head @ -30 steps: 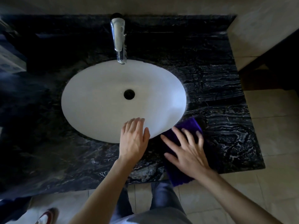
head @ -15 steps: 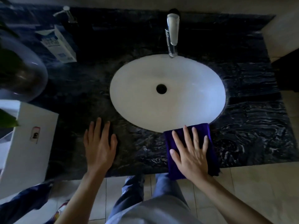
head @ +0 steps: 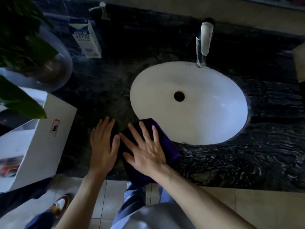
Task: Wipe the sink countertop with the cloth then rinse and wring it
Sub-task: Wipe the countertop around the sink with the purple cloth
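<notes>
A purple cloth lies on the black marble countertop at the front-left rim of the white oval sink. My right hand presses flat on the cloth with fingers spread; part of the cloth hangs over the counter's front edge. Just left of it, my left hand rests flat on the countertop with straight fingers, its thumb touching the cloth's edge. A chrome faucet stands behind the sink; no water is seen running.
A white open box sits at the left front of the counter. Behind it stand a potted plant in a round bowl, a blue-and-white carton and a soap pump. Tiled floor lies below.
My right hand has slid the cloth leftward along the front rim of the sink until it meets my left hand. The view has shifted left, bringing the box and plant in.
</notes>
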The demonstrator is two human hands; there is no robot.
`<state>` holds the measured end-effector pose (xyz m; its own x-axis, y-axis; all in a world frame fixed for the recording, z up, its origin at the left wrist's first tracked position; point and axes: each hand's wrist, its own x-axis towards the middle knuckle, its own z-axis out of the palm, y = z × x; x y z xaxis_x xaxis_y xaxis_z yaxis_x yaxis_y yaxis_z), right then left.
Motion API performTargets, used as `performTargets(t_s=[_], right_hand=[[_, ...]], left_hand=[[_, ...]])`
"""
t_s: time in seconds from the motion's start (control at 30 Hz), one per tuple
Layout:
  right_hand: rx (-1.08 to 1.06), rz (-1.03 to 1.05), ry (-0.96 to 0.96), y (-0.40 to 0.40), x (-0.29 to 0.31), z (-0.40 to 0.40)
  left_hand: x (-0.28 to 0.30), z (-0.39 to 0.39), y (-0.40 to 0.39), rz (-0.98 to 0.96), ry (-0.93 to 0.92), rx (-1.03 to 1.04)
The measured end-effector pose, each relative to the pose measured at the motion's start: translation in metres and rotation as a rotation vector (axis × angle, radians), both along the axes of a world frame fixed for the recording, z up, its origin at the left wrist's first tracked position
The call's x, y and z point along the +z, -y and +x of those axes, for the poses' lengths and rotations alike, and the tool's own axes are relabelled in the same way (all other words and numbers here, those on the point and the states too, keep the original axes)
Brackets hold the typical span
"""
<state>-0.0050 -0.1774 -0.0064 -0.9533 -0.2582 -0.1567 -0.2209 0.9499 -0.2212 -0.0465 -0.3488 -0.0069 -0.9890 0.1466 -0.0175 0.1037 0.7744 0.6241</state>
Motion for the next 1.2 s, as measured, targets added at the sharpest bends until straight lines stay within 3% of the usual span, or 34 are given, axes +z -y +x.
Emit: performTargets(t_s=[0.13, 0.23, 0.4, 0.83, 1.07, 1.2], right_hand=[[0.158, -0.013, -0.038, 0.000, -0.011, 0.019], [0.309, -0.013, -0.044, 0.003, -0.017, 0.042], [0.403, -0.085, -0.069, 0.025, -0.014, -0.007], [0.054, -0.048, -0.065, 0.045, -0.008, -0.206], [-0.177, 0.004, -0.088, 0.008, -0.009, -0.295], [-0.282, 0.066, -0.105, -0.009, -0.009, -0.320]], left_hand=[[0.004, 0.002, 0.008, 0.187, 0.053, 0.109], [0.008, 0.003, 0.013, 0.160, 0.051, 0.166], [0.016, -0.014, 0.015, 0.063, 0.052, 0.221], [0.010, -0.085, 0.000, -0.044, -0.078, 0.270], [-0.007, -0.121, -0.012, -0.356, -0.089, 0.236], [-0.015, -0.120, -0.009, -0.347, -0.103, 0.254]])
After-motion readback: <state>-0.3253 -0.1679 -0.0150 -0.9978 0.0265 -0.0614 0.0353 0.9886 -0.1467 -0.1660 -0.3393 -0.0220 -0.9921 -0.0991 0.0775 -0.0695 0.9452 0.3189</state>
